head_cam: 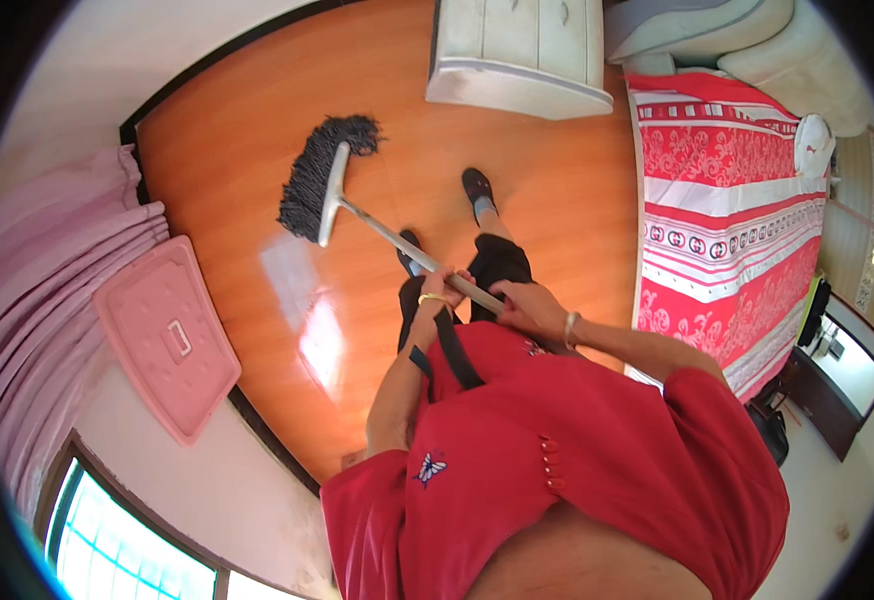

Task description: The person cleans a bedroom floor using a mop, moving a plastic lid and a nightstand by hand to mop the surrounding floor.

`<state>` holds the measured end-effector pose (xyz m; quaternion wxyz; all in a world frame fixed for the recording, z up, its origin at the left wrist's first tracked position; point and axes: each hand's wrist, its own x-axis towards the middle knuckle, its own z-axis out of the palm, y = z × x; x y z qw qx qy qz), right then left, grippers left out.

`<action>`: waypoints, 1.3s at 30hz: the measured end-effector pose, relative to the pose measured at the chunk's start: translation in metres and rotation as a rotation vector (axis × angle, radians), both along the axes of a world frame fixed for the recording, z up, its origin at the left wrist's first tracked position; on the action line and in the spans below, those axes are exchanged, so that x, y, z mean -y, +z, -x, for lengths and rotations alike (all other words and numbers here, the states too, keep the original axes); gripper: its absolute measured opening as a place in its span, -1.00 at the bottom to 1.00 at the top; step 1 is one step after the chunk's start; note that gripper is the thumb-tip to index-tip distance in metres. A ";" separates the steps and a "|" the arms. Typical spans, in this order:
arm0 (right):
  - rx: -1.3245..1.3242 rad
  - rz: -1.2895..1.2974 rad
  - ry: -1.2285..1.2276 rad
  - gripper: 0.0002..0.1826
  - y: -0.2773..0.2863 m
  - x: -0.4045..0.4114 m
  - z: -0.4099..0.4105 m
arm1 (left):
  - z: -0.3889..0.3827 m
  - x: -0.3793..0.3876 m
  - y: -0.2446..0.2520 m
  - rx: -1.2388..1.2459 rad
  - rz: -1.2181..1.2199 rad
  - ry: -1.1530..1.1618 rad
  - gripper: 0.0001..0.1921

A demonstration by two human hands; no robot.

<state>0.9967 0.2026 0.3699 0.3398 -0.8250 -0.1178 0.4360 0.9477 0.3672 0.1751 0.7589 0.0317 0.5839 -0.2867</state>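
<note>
A flat mop with a dark grey string head [317,176] lies on the orange wood-look floor, up and to the left of my feet. Its pale crossbar joins a long pole [399,244] that slants down to the right towards my waist. My left hand [441,287], with a yellow bangle at the wrist, is closed round the pole. Further up the pole, near its top end, my right hand [523,304] grips it close to my red top. A pale bracelet is on that wrist. My body partly hides the pole's end.
On the right stands a bed with a red and white patterned cover [729,210]. A white cabinet [519,82] is at the top. A pink plastic lid [171,337] leans by the left wall, beside a pink curtain [54,277]. My dark shoes [478,187] are on the floor.
</note>
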 end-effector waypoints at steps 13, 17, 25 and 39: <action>-0.390 0.149 0.005 -0.47 0.090 0.010 0.018 | -0.005 -0.008 0.039 0.084 0.029 -0.056 -0.85; -0.446 0.096 -0.094 -0.46 0.130 0.032 0.019 | -0.017 -0.002 0.095 0.233 -0.008 -0.187 -0.88; -0.540 0.140 -0.172 -0.31 0.193 0.112 0.051 | -0.011 0.075 0.176 0.216 0.025 -0.384 -0.83; -0.491 0.300 -0.531 -0.28 0.208 0.310 0.206 | 0.039 0.255 0.153 0.460 0.187 -1.170 -0.81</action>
